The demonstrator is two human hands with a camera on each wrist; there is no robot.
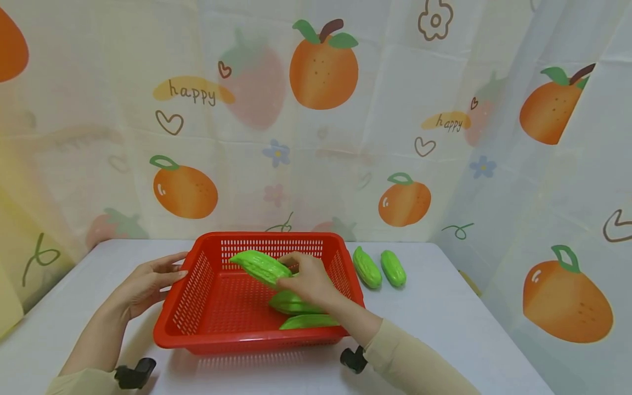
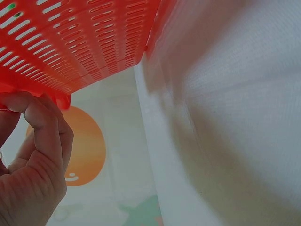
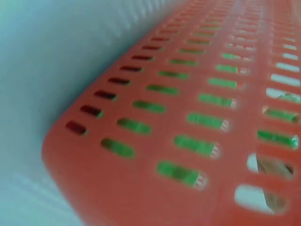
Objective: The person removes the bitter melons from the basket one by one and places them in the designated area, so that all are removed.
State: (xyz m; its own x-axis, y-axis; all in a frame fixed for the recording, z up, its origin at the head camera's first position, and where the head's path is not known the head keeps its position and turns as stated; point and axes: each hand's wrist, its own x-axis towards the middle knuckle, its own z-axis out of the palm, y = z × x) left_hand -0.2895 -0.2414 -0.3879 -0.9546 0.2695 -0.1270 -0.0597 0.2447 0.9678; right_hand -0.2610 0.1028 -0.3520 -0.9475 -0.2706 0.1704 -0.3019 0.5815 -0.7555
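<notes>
A red plastic basket [image 1: 232,336] with slotted walls stands on the table. At its left side my left hand [image 1: 150,282] holds the rim; the left wrist view shows the fingers [image 2: 44,125] bent at the rim's underside. My right hand [image 1: 311,280] is over the basket's right half, gripping a bright green bitter melon [image 1: 261,267] by its right end. That melon lies tilted, its free tip pointing left and up. Below the hand, another bitter melon [image 1: 288,303] and a further one [image 1: 306,322] lie inside, partly hidden by the right hand and forearm.
To the right of the basket, two more bitter melons lie on the white tabletop [image 1: 434,329], one longer [image 1: 367,267] and one shorter [image 1: 393,269]. A fruit-print curtain [image 1: 316,142] hangs behind the table. The basket's slotted wall [image 3: 141,108] fills most of the right wrist view.
</notes>
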